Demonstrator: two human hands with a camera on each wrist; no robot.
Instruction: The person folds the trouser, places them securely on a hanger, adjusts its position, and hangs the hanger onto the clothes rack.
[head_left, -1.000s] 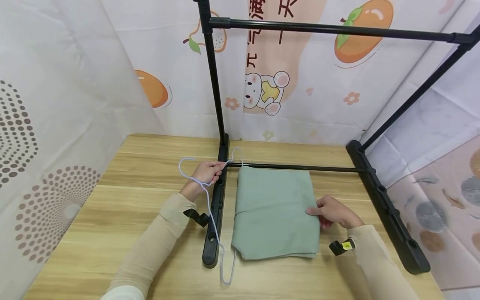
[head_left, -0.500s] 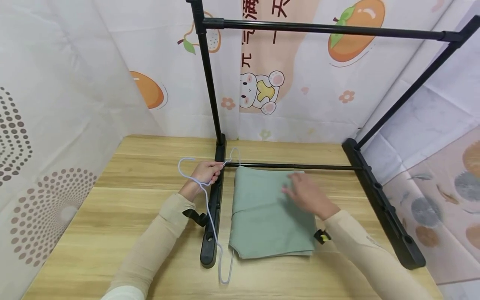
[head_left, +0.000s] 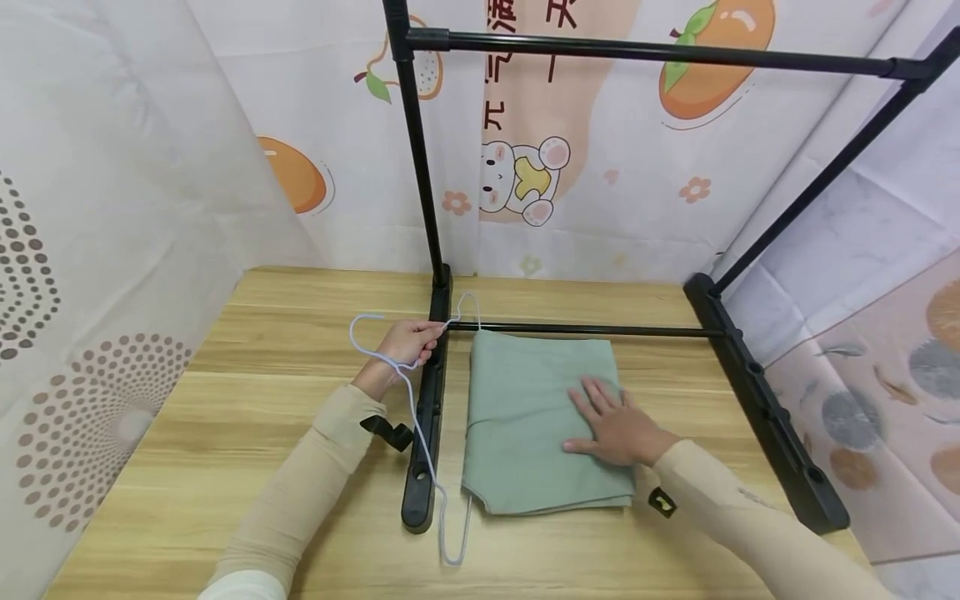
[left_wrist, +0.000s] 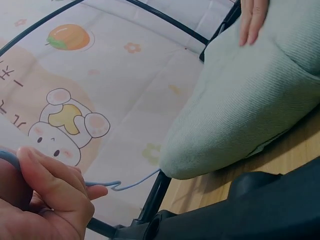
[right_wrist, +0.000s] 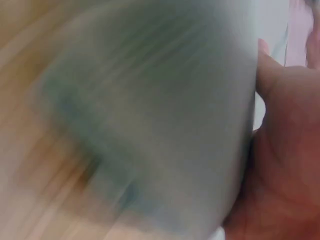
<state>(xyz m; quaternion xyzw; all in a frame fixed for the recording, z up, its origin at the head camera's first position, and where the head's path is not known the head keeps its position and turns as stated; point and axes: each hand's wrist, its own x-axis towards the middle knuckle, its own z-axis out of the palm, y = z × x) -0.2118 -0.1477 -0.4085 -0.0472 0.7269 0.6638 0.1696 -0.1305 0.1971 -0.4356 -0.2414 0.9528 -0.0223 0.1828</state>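
A thin pale-blue wire hanger (head_left: 411,392) lies sideways, its hook to the left. My left hand (head_left: 405,346) pinches its upper arm with thumb and fingers beside the rack's left foot. A folded sage-green cloth (head_left: 525,425) covers the hanger's long bar, and the hanger's two end corners stick out above and below it. My right hand (head_left: 618,429) rests on the cloth's right half, fingers spread. In the left wrist view, the hanger wire (left_wrist: 137,185) runs from my left hand (left_wrist: 50,200) to the cloth (left_wrist: 240,100). The right wrist view is blurred.
A black rack frame stands around the cloth, with a left foot (head_left: 427,450), a right foot (head_left: 765,400), a low crossbar (head_left: 660,332) and an upper rail (head_left: 645,52). Below is a wooden table (head_left: 262,375). Printed curtains (head_left: 330,100) hang behind and at the sides.
My right hand has left the cloth's right edge, passed over its upper part, and come down flat on its right half. My left hand keeps its pinch on the hanger.
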